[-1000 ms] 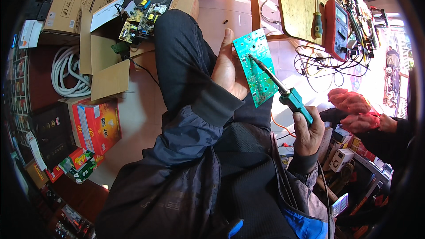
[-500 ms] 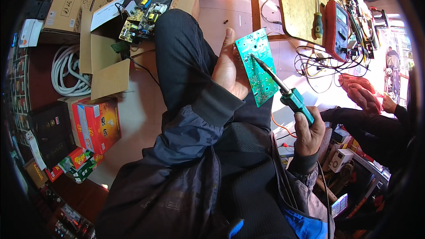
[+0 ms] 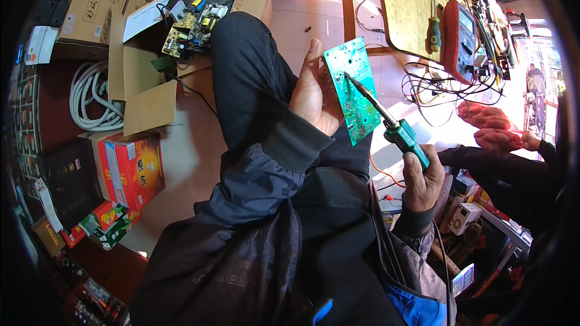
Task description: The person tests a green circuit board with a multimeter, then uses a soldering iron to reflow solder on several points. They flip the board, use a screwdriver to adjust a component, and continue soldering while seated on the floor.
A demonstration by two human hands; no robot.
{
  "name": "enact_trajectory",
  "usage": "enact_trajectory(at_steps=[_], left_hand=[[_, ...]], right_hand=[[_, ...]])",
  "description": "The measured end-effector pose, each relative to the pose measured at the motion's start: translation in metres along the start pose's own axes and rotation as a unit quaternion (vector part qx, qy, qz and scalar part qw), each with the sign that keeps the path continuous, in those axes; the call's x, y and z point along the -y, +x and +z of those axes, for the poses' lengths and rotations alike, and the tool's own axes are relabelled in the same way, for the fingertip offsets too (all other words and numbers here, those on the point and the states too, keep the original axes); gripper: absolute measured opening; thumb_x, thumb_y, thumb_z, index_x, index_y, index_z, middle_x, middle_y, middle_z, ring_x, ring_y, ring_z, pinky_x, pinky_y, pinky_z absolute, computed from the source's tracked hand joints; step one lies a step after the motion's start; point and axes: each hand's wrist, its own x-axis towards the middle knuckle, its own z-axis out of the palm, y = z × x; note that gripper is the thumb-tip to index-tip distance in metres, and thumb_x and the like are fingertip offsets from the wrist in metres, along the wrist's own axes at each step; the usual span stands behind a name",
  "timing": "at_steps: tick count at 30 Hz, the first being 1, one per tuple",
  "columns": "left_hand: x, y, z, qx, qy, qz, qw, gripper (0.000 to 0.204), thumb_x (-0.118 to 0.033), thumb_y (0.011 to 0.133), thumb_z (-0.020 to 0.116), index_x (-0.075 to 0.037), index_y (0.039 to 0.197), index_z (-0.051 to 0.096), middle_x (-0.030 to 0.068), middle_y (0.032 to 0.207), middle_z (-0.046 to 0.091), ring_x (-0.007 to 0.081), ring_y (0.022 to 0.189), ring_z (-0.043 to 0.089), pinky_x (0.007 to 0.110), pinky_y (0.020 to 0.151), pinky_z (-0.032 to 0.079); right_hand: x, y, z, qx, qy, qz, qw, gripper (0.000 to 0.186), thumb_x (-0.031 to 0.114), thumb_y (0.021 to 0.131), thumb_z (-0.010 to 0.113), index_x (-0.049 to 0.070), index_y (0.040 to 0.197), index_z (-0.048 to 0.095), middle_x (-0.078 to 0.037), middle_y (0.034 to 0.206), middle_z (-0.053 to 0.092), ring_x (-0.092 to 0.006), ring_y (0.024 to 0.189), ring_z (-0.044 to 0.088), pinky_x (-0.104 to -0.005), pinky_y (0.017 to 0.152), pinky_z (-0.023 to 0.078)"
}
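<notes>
My left hand [image 3: 312, 98] grips a green circuit board [image 3: 360, 104] by its left edge, with the thumb up and the other fingers hidden behind the board. The board is tilted, its soldered side facing up. In my right hand [image 3: 421, 180] is a soldering iron [image 3: 402, 136] with a green handle, my fingers wrapped round it. The iron's dark tip lies over the upper left part of the board; it seems to touch it, though contact is hard to make out.
An open cardboard box [image 3: 148, 108] with bare circuit boards [image 3: 199, 24] stands left of my knee. At upper right, a wooden table [image 3: 411, 15] bears a screwdriver [image 3: 434, 30] and a red multimeter [image 3: 460, 42] above tangled cables [image 3: 432, 87]. Another person's hand [image 3: 530, 140] holds something red at right.
The circuit board has shifted and turned very slightly, and the iron's tip has moved a touch with it. At right, the other person's red thing has changed position.
</notes>
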Motion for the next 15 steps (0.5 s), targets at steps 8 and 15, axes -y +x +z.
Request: enact_trajectory(at_steps=[8, 15], left_hand=[[-0.0007, 0.0010, -0.0014, 0.012, -0.012, -0.010, 1.000, 0.060, -0.059, 0.104, 0.052, -0.006, 0.129, 0.065, 0.0177, 0.115, 0.073, 0.0346, 0.105, 0.073, 0.059, 0.096, 0.058], [0.0016, 0.0014, -0.0006, -0.026, 0.036, 0.011, 0.999, 0.067, -0.063, 0.103, 0.050, -0.004, 0.131, 0.063, 0.0222, 0.123, 0.070, 0.0412, 0.109, 0.071, 0.064, 0.097, 0.057]], right_hand=[[0.0028, 0.0009, 0.0025, 0.005, 0.009, 0.007, 1.000, 0.026, 0.022, 0.098, 0.074, -0.002, 0.099, 0.067, 0.000, 0.074, 0.059, -0.0080, 0.069, 0.050, -0.0252, 0.064, 0.040], [0.0059, 0.0001, 0.0026, 0.008, -0.002, 0.005, 1.000, 0.026, 0.022, 0.098, 0.074, -0.003, 0.099, 0.067, 0.000, 0.073, 0.058, -0.0075, 0.068, 0.048, -0.0250, 0.063, 0.039]])
